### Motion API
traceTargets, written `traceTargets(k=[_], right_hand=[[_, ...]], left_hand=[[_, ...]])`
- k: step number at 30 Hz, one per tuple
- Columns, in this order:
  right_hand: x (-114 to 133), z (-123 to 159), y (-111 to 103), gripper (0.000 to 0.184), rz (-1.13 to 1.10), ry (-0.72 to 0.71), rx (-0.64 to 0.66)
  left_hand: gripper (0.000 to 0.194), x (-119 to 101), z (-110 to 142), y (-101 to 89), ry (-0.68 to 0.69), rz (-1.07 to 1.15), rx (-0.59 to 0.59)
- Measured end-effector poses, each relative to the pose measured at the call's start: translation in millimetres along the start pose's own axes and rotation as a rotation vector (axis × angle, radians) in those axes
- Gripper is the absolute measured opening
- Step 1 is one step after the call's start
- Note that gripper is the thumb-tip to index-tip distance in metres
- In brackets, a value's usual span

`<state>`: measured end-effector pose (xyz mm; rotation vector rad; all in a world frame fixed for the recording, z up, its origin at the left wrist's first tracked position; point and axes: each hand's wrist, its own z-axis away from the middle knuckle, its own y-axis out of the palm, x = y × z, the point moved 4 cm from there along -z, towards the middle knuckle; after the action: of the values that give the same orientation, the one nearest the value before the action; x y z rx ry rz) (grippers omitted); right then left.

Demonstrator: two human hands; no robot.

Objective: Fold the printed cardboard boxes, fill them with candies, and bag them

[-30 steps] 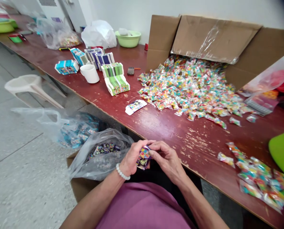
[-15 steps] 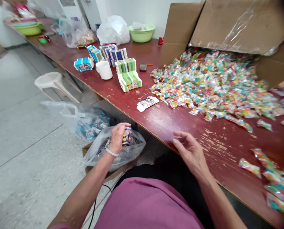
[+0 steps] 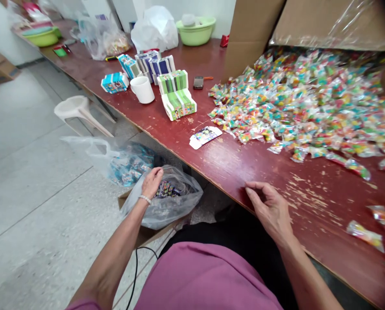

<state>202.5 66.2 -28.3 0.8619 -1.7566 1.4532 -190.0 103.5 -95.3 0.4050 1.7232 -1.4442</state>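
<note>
My left hand reaches down into a clear plastic bag that holds small purple printed boxes. Its fingers point into the bag's mouth and are mostly hidden behind the back of the hand. My right hand rests at the front edge of the red-brown table, fingers loosely curled and apart, holding nothing. A flat printed carton lies on the table beyond my hands. A big heap of colourful candy packets spills from a cardboard box.
Stacks of folded green cartons and blue cartons, a white mug and a phone stand further left. Loose packets lie at the right. On the floor are a second bag and a white stool.
My hands parted: the left carried the small purple box down to the bag and sank into its mouth. The right let go and settled at the table's edge.
</note>
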Motion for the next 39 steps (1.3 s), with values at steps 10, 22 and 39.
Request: traceTargets(k=[10,22,39], right_hand=[[-0.7,0.7,2.5,0.017,0.001,-0.103,-0.022],[-2.8,-3.6,1.6,0.027,-0.191,0.041,-0.051],[57.9,9.4,4.9,0.043,-0.771,0.209,0.375]], left_hand=[[0.064,-177.7,-59.4,64.0,0.479,-0.598,0.051],[0.055,-211.4,-25.9,62.8,0.689,-0.707,-0.033],[0.036,-206.2,130.4,92.2,-0.333,0.946,1.422]])
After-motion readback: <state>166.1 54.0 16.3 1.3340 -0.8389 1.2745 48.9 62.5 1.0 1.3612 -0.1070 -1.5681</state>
